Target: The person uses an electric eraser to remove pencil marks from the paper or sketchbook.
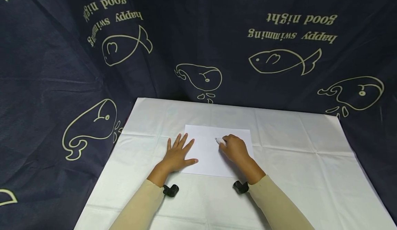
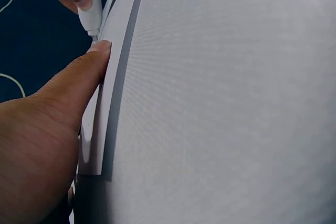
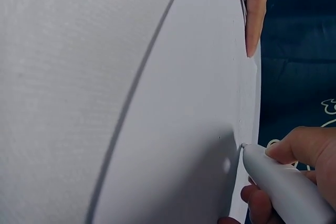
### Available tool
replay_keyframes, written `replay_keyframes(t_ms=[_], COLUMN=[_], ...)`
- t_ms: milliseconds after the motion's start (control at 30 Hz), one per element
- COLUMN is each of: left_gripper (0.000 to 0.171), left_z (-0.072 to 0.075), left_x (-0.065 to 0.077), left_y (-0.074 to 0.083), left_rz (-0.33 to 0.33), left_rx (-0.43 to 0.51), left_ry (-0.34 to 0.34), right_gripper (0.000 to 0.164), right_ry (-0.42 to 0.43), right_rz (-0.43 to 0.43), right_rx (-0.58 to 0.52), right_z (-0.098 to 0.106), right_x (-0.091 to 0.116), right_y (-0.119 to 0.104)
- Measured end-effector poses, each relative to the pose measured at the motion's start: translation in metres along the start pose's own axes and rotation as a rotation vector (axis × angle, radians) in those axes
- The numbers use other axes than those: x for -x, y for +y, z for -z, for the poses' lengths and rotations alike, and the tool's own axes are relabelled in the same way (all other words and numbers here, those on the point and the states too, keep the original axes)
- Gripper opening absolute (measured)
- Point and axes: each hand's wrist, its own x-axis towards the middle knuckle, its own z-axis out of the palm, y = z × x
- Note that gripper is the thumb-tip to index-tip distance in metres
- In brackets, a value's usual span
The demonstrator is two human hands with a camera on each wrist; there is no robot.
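A sheet of white paper [image 1: 206, 135] lies on the white-covered table. My left hand [image 1: 176, 157] rests on its left side with fingers spread, the thumb across the lower left part. In my right hand [image 1: 234, 148], over the right half of the sheet, I grip a thick white pen [image 3: 283, 184] with a narrow metal tip. The right wrist view shows the tip right at the paper's surface, with a few tiny dark specks on the sheet. In the left wrist view the pen [image 2: 91, 11] appears beyond my left thumb [image 2: 100, 51].
White cloth with fold creases covers the table [image 1: 297, 175]. A dark blue curtain [image 1: 198, 30] printed with fish, whales and lettering hangs behind and at the sides. Each wrist carries a small black camera [image 1: 171, 190] by the beige sleeve [image 1: 139, 206].
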Motion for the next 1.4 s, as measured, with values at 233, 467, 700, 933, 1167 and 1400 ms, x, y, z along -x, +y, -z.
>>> replay_keyframes(t_ms=[233,467,700,933,1167,1400], left_gripper=[0.088,0.087,0.085,0.085,0.086,0.088], left_z=[0.0025,0.0021,0.0015,0.0030,0.0011,0.0014], left_x=[0.0013,0.0013,0.0014,0.0010,-0.0001,0.0000], left_y=[0.0013,0.0008,0.0013,0.0024,0.0003,-0.0002], left_rz=[-0.003,-0.006,-0.011,-0.013,-0.013,-0.008], left_rx=[0.006,0.012,0.005,0.005,0.006,0.007], left_ry=[0.005,0.005,0.017,0.019,0.016,0.001], right_gripper=[0.022,0.020,0.021,0.022,0.021,0.021], right_ry=[-0.033,0.001,-0.030,0.004,-0.048,-0.018], right_rz=[0.012,0.004,-0.003,-0.001,-0.009,-0.007], right_rx=[-0.003,0.001,-0.008,-0.005,0.004,-0.005], right_z=[-0.0010,-0.0020,-0.0005,0.0013,0.0016,0.0012], right_x=[0.0021,-0.0028,-0.0003,-0.0027,-0.0021,-0.0045], right_y=[0.0004,0.0014,0.0010,0.0019,0.0013,0.0035])
